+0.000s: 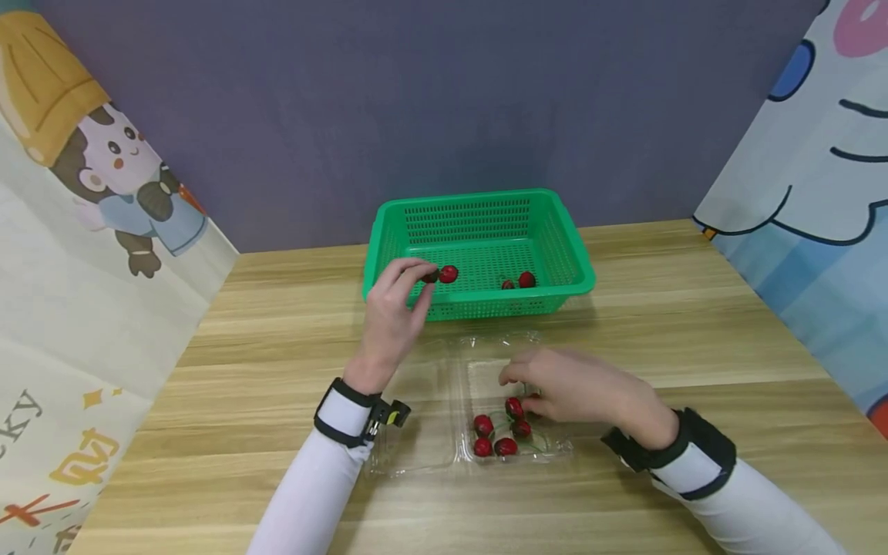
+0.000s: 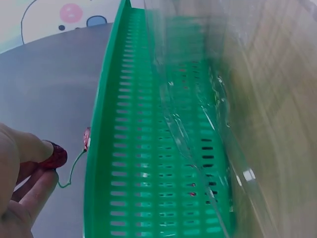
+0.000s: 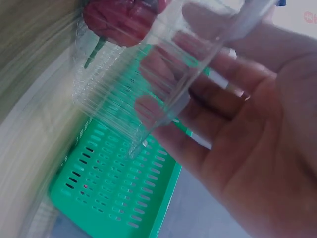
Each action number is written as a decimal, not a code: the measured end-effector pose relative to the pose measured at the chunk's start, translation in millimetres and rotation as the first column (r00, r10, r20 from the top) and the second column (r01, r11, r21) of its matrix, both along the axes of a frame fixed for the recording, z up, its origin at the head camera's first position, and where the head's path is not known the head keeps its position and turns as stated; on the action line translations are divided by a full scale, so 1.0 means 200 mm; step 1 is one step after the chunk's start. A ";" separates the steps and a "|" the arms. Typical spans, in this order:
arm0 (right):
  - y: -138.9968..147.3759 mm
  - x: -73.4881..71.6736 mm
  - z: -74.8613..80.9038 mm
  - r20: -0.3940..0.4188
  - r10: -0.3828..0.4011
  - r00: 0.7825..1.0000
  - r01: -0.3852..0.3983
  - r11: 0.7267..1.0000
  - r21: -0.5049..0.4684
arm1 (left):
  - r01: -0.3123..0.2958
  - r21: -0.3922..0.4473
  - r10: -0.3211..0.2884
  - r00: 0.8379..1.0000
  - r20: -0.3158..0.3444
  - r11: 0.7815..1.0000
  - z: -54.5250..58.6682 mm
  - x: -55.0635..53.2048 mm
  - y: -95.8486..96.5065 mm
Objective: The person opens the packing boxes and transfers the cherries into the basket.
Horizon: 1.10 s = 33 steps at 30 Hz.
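Observation:
My left hand pinches a dark red cherry between thumb and fingers over the front left of a green plastic basket. A second cherry is joined to it by a green stem. Below, my right hand reaches over the wall of a clear plastic box, fingers spread and slightly bent. Its thumb is right beside a cherry in the box's right half. Several more cherries with green stems lie there.
Two cherries are inside the basket at its front right. The box's flat left half lies unfolded on the wooden table. A dark wall panel rises behind the basket, with printed cloths at the sides.

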State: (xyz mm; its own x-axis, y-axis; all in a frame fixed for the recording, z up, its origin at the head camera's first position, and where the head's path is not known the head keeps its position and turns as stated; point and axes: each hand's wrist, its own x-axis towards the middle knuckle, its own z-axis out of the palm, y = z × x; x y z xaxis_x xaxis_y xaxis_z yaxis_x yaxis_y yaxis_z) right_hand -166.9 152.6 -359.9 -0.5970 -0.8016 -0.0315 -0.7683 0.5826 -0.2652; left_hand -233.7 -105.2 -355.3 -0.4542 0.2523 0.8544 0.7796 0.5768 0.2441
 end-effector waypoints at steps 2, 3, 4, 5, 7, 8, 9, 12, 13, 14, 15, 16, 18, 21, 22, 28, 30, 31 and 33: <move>0.00 0.00 -0.01 0.016 0.045 0.999 -0.046 0.999 0.013 | -0.023 0.000 0.023 1.000 0.013 1.000 -0.01 -0.01 -0.01; 0.00 0.00 -0.01 0.023 0.063 0.998 -0.063 0.998 0.016 | -0.035 -0.005 0.035 0.999 0.021 0.999 -0.01 -0.01 -0.01; 0.00 0.00 -0.01 0.032 0.076 0.997 -0.077 0.997 0.018 | -0.049 -0.010 0.049 0.998 0.029 0.999 -0.02 -0.01 -0.02; 0.00 0.01 -0.02 0.035 0.087 0.996 -0.088 0.996 0.018 | -0.060 -0.015 0.061 0.997 0.038 0.998 -0.02 -0.01 -0.02; 0.00 0.01 -0.02 0.040 0.105 0.994 -0.106 0.994 0.019 | -0.080 -0.024 0.081 0.995 0.054 0.996 -0.04 -0.02 -0.03; 0.00 0.01 -0.03 0.045 0.110 0.993 -0.111 0.994 0.022 | -0.088 -0.029 0.089 0.994 0.061 0.996 -0.04 -0.02 -0.03; 0.00 0.01 -0.03 0.052 0.114 0.992 -0.115 0.993 0.024 | -0.094 -0.030 0.096 0.993 0.069 0.995 -0.04 -0.02 -0.03; -0.01 0.01 -0.05 0.060 0.124 0.991 -0.126 0.992 0.032 | -0.112 -0.029 0.114 0.989 0.093 0.993 -0.06 -0.03 -0.04; -0.01 0.01 -0.05 0.059 0.129 0.990 -0.131 0.991 0.035 | -0.117 -0.028 0.119 0.988 0.102 0.993 -0.06 -0.03 -0.04; -0.01 0.01 -0.05 0.059 0.130 0.990 -0.132 0.990 0.039 | -0.121 -0.028 0.124 0.986 0.111 0.992 -0.06 -0.03 -0.04; -0.01 0.01 -0.06 0.055 0.134 0.989 -0.137 0.990 0.041 | -0.125 -0.030 0.128 0.984 0.120 0.992 -0.06 -0.03 -0.05; -0.02 0.01 -0.06 0.050 0.137 0.989 -0.139 0.989 0.043 | -0.128 -0.034 0.132 0.983 0.130 0.991 -0.07 -0.03 -0.05; -0.02 0.01 -0.07 0.045 0.137 0.989 -0.139 0.989 0.045 | -0.133 -0.046 0.139 0.980 0.145 0.990 -0.07 -0.03 -0.05; -0.03 0.01 -0.07 0.047 0.133 0.990 -0.135 0.990 0.045 | -0.140 -0.061 0.148 0.975 0.166 0.988 -0.07 -0.03 -0.05; -0.03 0.01 -0.07 0.048 0.130 0.990 -0.132 0.990 0.043 | -0.144 -0.065 0.153 0.973 0.172 0.988 -0.08 -0.03 -0.05; -0.03 0.01 -0.07 0.048 0.127 0.991 -0.128 0.991 0.032 | -0.147 -0.062 0.156 0.971 0.182 0.987 -0.09 -0.04 -0.06; -0.03 0.01 -0.07 0.050 0.118 0.992 -0.120 0.992 0.035 | -0.143 -0.057 0.151 0.972 0.179 0.988 -0.10 -0.05 -0.06; -0.03 0.01 -0.07 0.051 0.114 0.992 -0.116 0.992 0.038 | -0.141 -0.054 0.148 0.973 0.179 0.989 -0.10 -0.05 -0.06; -0.03 0.00 -0.06 0.050 0.108 0.993 -0.110 0.993 0.046 | -0.138 -0.047 0.144 0.973 0.179 0.989 -0.10 -0.05 -0.06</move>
State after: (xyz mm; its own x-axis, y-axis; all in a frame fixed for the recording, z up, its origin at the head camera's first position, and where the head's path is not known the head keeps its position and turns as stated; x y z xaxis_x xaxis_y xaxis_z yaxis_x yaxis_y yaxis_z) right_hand -165.9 146.7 -371.8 -0.5030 -0.8587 -0.0983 -0.8151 0.5091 -0.2764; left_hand -243.6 -117.5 -375.0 -0.6339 0.2020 0.7466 0.6345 0.6878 0.3526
